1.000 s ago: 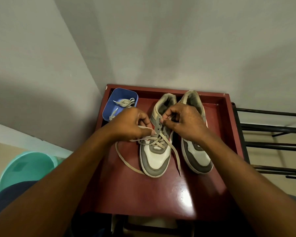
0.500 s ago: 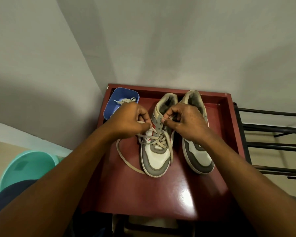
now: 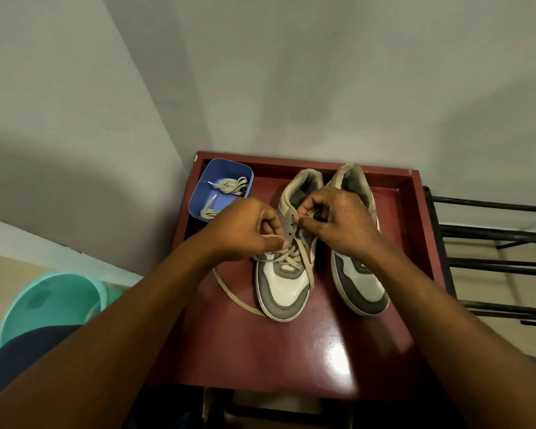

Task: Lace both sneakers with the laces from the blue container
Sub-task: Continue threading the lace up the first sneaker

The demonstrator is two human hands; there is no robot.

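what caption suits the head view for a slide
Left hand holds the lace as right hand pinches the sneaker at its eyelets; a spare lace lies in the blue container.

red table (image 3: 291,351); sneakers (image 3: 283,292) (and blue container (image 3: 226,171))

Table (image 3: 276,360) front lies open; sneakers (image 3: 283,289), blue container (image 3: 226,170) crowd the back.

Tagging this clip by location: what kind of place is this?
Probably a home corner: a small red table against bare walls, a teal plastic bucket on the floor, a black metal rack.
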